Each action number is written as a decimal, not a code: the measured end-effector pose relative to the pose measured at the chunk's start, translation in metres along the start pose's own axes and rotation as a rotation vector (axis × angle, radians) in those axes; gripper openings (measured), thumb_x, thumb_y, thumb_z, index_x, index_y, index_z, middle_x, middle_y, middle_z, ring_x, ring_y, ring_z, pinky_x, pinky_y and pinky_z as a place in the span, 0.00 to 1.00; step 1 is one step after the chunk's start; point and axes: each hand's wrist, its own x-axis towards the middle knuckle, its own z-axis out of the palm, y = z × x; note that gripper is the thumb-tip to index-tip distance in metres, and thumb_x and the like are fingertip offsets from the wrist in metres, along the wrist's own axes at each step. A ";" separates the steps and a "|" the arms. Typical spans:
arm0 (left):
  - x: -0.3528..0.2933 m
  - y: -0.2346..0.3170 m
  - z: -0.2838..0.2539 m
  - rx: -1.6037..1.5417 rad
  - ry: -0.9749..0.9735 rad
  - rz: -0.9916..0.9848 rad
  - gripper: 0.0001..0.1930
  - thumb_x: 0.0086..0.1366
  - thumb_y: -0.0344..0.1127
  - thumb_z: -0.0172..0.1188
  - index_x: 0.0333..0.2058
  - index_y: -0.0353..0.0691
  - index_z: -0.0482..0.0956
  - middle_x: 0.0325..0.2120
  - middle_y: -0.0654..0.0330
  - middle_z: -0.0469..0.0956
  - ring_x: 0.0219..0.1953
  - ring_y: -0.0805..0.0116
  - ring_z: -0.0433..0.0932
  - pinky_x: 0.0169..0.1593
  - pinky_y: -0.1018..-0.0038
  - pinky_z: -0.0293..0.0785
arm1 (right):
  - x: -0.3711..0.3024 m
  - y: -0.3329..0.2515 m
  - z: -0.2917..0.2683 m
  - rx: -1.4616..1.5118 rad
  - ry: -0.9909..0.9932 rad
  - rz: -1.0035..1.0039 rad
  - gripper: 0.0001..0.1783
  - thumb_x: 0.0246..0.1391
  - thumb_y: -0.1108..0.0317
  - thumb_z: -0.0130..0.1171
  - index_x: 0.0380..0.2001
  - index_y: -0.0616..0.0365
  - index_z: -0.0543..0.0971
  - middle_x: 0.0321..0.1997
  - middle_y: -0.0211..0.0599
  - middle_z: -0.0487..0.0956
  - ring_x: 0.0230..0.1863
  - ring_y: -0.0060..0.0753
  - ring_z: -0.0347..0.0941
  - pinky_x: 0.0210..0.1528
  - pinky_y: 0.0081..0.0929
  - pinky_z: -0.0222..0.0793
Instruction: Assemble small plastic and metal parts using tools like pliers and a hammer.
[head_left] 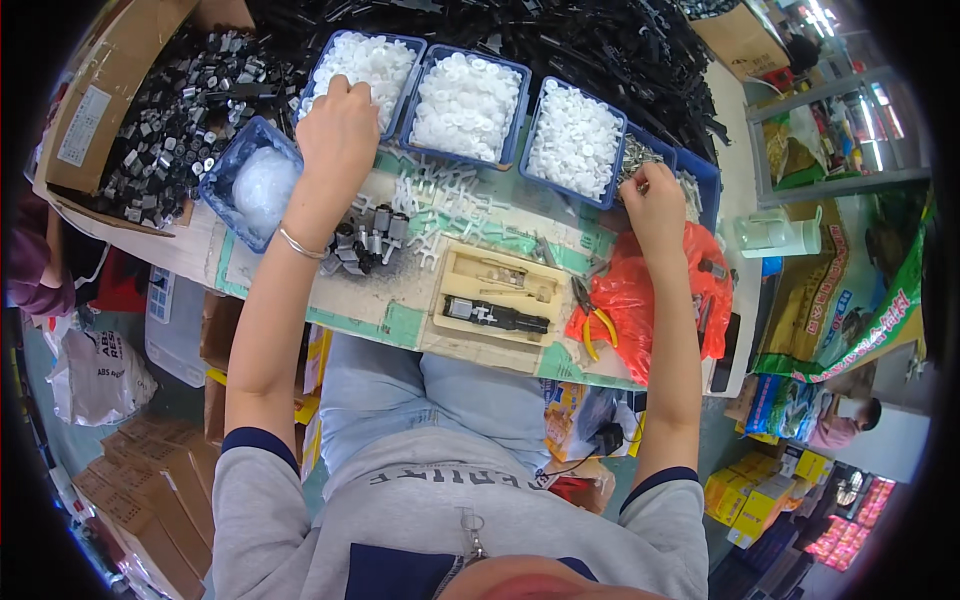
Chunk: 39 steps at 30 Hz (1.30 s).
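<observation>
My left hand [340, 135] reaches over the leftmost blue basket [419, 62] of white plastic parts [368, 62]. Its fingers are curled down at the near edge, and what they hold is hidden. At the right, my right hand [655, 205] has its fingers pinched together over a blue bin [709, 195] of small metal parts [640, 155]; anything between them is too small to make out. Between my forearms lies a cream fixture tray [455, 268] holding a black toy-like assembly [495, 315] in its near slot.
Two more blue baskets hold white round pieces [467, 105] and white small parts [573, 138]. Dark motors [375, 235] and white fork-shaped pieces [450, 190] lie loose nearby. Yellow-handled pliers [597, 325] rest by a red plastic bag [635, 300]. A light green cup [780, 235] stands at right.
</observation>
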 end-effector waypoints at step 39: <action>-0.143 0.097 -0.066 -2.251 -0.562 -0.517 0.11 0.59 0.24 0.61 0.41 0.32 0.76 0.36 0.55 0.79 0.37 0.69 0.80 0.43 0.75 0.78 | -0.107 -0.162 -0.045 1.155 0.132 0.093 0.13 0.47 0.83 0.60 0.24 0.58 0.66 0.33 0.42 0.78 0.34 0.25 0.75 0.35 0.20 0.72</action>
